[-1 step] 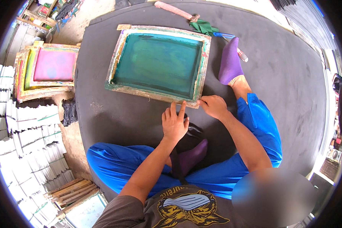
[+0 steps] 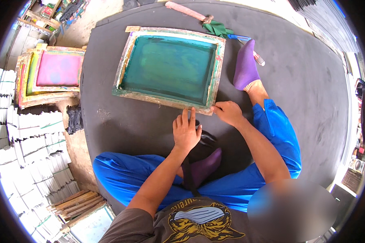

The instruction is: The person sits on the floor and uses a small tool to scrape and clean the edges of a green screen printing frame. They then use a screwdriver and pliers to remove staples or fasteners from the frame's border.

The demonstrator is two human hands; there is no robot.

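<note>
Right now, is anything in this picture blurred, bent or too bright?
Head view: a smeared oval hides the lower right; head view: the black surface's edges bow near the dark, round border; head view: the white stacks at left look washed out; head view: the frame, left hand and right hand look fairly sharp.

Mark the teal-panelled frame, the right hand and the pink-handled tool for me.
Teal-panelled frame (image 2: 168, 69): head view, middle of its teal panel.
Right hand (image 2: 229, 114): head view, back of the hand.
Pink-handled tool (image 2: 186, 11): head view, middle of its handle.
</note>
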